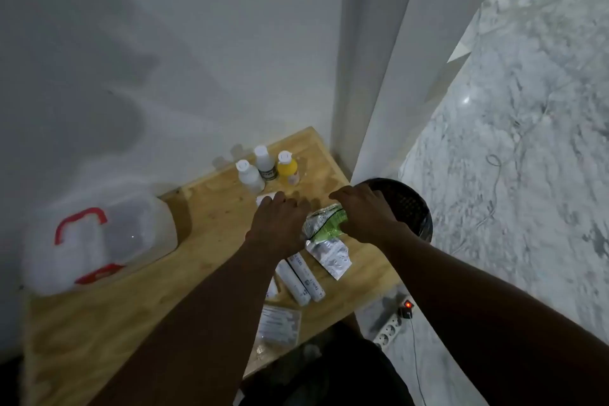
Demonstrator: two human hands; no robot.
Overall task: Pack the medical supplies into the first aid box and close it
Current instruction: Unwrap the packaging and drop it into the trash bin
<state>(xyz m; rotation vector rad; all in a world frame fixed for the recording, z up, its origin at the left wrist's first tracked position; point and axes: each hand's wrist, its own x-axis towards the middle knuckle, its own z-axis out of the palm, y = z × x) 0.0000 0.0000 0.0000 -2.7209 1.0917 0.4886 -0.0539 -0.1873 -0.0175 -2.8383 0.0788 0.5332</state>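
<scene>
The translucent first aid box (pixel 99 234) with red clasps lies at the left of the wooden table (pixel 105 333). My left hand (pixel 280 224) and my right hand (pixel 365 211) both grip a green and white packet (pixel 324 224) above the table's right part. Below it lie silver blister packs (pixel 331 257), two white rolled bandages (pixel 301 280) and a flat clear sachet (pixel 278 323). Three bottles stand at the back: two white ones (pixel 250 175) and a yellow one (pixel 287 166). A small white item (pixel 263 199) peeks out beyond my left fingers.
A white wall runs behind the table, with a column at its right corner. A black mesh bin (pixel 408 204) stands on the marble floor just right of the table. A power strip (pixel 392 326) with a lit red switch lies on the floor near the front.
</scene>
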